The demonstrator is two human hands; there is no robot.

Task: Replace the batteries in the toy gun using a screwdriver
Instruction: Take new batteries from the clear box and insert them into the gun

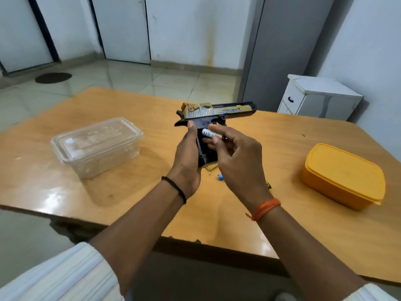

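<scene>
Now, with your left hand [187, 157] gripping the toy gun [213, 115] at frame centre, your right hand's [236, 157] fingers [216, 139] pinch the battery [209, 133]; seat it squarely, matching polarity.

A single head-worn wide-angle camera looks forward and down from above the near edge of the orange-brown wooden worktop [108, 192], close over both forearms.
</scene>
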